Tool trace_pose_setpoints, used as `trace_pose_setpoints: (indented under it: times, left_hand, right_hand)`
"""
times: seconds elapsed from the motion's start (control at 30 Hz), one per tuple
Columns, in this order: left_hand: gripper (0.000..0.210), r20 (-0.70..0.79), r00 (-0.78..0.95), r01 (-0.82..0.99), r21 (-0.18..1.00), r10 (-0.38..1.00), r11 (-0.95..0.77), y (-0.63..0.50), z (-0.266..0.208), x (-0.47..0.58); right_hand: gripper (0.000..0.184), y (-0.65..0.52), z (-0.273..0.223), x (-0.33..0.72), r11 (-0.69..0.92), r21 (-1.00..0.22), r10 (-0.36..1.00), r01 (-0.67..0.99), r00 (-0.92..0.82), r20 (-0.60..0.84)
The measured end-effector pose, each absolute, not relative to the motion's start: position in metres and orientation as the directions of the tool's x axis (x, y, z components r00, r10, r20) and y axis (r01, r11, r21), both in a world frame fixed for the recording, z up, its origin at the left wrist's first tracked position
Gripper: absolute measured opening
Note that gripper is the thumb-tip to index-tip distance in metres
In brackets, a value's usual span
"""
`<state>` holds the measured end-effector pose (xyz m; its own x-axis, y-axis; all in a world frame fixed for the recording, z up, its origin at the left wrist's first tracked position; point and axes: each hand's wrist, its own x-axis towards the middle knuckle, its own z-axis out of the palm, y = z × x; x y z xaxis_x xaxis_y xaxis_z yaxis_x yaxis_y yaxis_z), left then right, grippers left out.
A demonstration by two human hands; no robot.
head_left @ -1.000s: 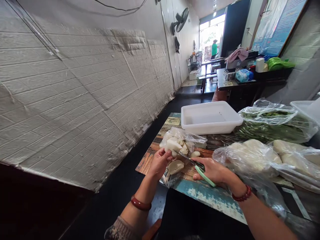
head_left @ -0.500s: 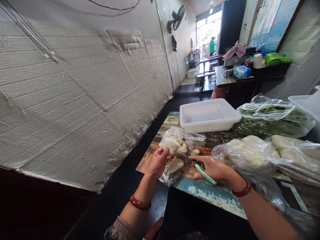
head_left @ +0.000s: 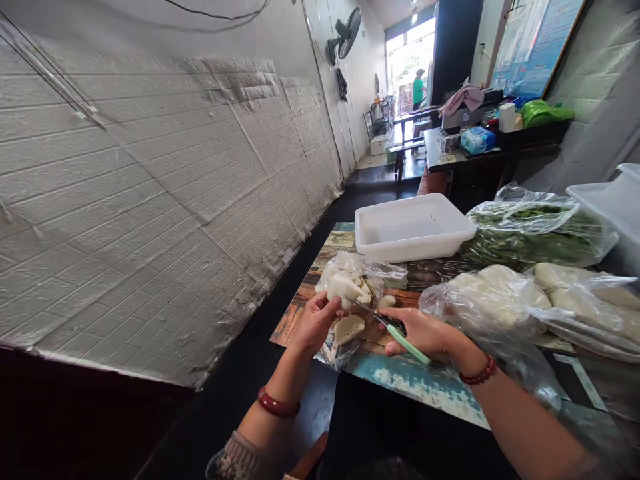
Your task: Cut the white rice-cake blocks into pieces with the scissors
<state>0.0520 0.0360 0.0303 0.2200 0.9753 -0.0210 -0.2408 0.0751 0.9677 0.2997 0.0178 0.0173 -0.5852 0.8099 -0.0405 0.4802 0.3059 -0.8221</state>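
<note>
My left hand [head_left: 316, 321] pinches a smooth, rounded, white doughy piece [head_left: 343, 291] between thumb and fingers. My right hand [head_left: 423, 335] grips scissors [head_left: 409, 344] with a pale green handle; their blades point left and reach the right edge of the piece. Whether the tips cut into it, I cannot tell. Behind the held piece lies a clear plastic bag [head_left: 387, 268] with several pale chunks in it. Below, near the table edge, a larger cut piece [head_left: 349, 329] rests on plastic. A small white lump [head_left: 387, 303] sits just beyond the blades.
A white plastic tub [head_left: 415, 248] stands at the back of the wood-patterned table [head_left: 295, 313]. To its right are a bag of green leaves [head_left: 540, 233] and bags of pale, rounded lumps [head_left: 500, 293]. A brick-patterned wall runs along the left. Far off, a person [head_left: 418, 90] stands near the doorway.
The white piece in my left hand has turned slightly, showing more of its smooth face. Both hands keep their grip, and the view has shifted a little.
</note>
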Motion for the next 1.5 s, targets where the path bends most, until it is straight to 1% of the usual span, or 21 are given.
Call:
trace_pose_setpoints:
  times: [0.13,0.3,0.43,0.57,0.7,0.83,0.9,1.07,1.3,1.43,1.5]
  left_hand:
    - [0.038,0.004,0.228,-0.231,0.972,0.974,0.05,0.035,0.031,0.053]
    - [0.04,-0.032,0.259,-0.182,0.98,0.965,0.081,0.04,0.031,0.054]
    - [0.039,-0.051,0.256,-0.123,0.989,0.965,0.085,0.045,0.031,0.053]
    - [0.037,-0.03,0.271,-0.098,0.993,0.962,0.059,0.046,0.031,0.053]
    - [0.033,-0.024,0.299,-0.05,0.998,0.954,0.041,0.046,0.028,0.048]
    - [0.035,-0.035,0.282,-0.026,0.999,0.959,0.044,0.044,0.024,0.043]
    - [0.037,-0.035,0.292,-0.037,0.998,0.956,0.047,0.042,0.022,0.041]
    - [0.042,-0.028,0.314,-0.092,0.994,0.949,0.059,0.035,0.016,0.034]
    - [0.042,-0.061,0.265,-0.241,0.962,0.962,0.127,0.029,0.011,0.023]
    - [0.049,-0.066,0.268,-0.363,0.917,0.961,0.165,0.024,0.012,0.02]
    - [0.049,-0.058,0.272,-0.399,0.901,0.96,0.168,0.022,0.009,0.019]
  right_hand:
    - [0.064,0.017,0.02,0.301,0.309,-0.826,0.803,0.472,-0.594,-0.04]
    - [0.07,0.017,0.018,0.301,0.32,-0.847,0.801,0.424,-0.598,0.003]
    - [0.066,0.019,0.014,0.301,0.326,-0.853,0.794,0.408,-0.607,0.013]
    - [0.065,0.019,0.014,0.301,0.333,-0.853,0.799,0.402,-0.6,0.029]
    - [0.058,0.018,0.016,0.301,0.273,-0.869,0.807,0.412,-0.589,-0.026]
    - [0.047,0.017,0.012,0.3,0.274,-0.882,0.827,0.384,-0.562,0.012]
    - [0.043,0.017,0.009,0.298,0.283,-0.887,0.827,0.365,-0.561,0.033]
    - [0.044,0.018,0.001,0.29,0.307,-0.877,0.797,0.369,-0.604,0.025]
    - [0.041,0.009,-0.008,0.273,0.348,-0.817,0.817,0.46,-0.575,0.024]
    - [0.042,0.002,0.001,0.272,0.381,-0.742,0.826,0.552,-0.564,0.005]
    - [0.045,0.0,0.007,0.273,0.377,-0.712,0.832,0.593,-0.554,-0.021]
